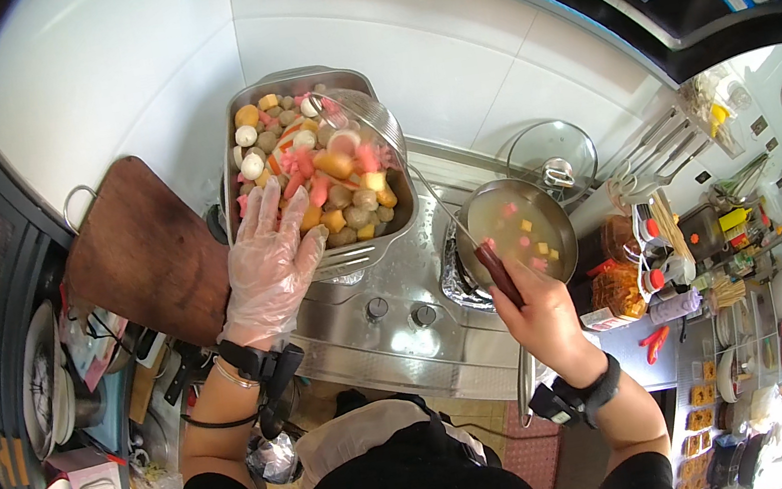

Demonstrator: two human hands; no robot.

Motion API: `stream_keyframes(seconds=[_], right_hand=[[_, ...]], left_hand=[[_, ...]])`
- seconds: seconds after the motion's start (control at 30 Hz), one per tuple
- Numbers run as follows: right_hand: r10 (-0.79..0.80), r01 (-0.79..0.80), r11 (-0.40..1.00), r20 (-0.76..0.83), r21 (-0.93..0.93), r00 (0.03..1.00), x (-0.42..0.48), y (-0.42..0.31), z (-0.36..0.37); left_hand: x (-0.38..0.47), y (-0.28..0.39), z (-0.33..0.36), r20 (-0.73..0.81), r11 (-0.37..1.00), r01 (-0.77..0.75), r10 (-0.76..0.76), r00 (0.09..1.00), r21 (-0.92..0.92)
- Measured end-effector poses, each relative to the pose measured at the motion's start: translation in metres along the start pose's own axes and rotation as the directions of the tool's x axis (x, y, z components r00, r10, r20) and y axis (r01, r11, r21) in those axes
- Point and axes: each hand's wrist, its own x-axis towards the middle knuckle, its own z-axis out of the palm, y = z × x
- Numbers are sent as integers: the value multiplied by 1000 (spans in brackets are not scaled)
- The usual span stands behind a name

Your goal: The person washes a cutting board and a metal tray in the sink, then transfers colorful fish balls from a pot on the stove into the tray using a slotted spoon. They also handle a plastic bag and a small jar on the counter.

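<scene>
In my right hand (544, 313) is the dark red handle of a wire-mesh skimmer (379, 121). Its basket tilts over a deep rectangular steel pan (363, 258), and its shaft crosses the gap to the pot. That pan is heaped with meatballs, white egg-like balls, yellow cubes and pink pieces (319, 172), some of them blurred. My left hand (269, 263) wears a clear plastic glove. Its fingers are spread at the pan's near left side, over the food's edge; whether they touch the food I cannot tell. Below my right hand's skimmer handle stands a round steel pot (508, 219) of cloudy broth with floating pink and yellow pieces.
A dark wooden cutting board (147, 258) leans at the left. Behind the pot is a glass lid (552, 152). The steel stove (343, 327) has two knobs in front. Sauce bottles (623, 278) crowd the right. A black range hood (628, 4) overhangs the upper right.
</scene>
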Motion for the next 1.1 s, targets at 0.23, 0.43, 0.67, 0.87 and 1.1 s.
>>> stream_keyframes(seconds=[0.23, 0.43, 0.67, 0.87, 1.1], right_hand=[[-14, 12, 999, -28, -42, 1000, 28, 11, 18], [381, -344, 893, -83, 290, 921, -15, 62, -35], [424, -386, 753, -56, -533, 904, -91, 171, -78], [514, -489, 857, 197, -164, 835, -98, 236, -56], [517, -869, 254, 700, 425, 493, -93, 216, -38]], left_hand=[[2, 3, 0, -38, 998, 20, -23, 999, -66], [4, 3, -3, 12, 996, 36, -35, 999, -78], [7, 11, 1, 20, 989, 26, -23, 1000, -148], [9, 20, 2, 85, 974, 105, -90, 992, -200], [7, 21, 7, 89, 969, 140, -125, 988, -202]])
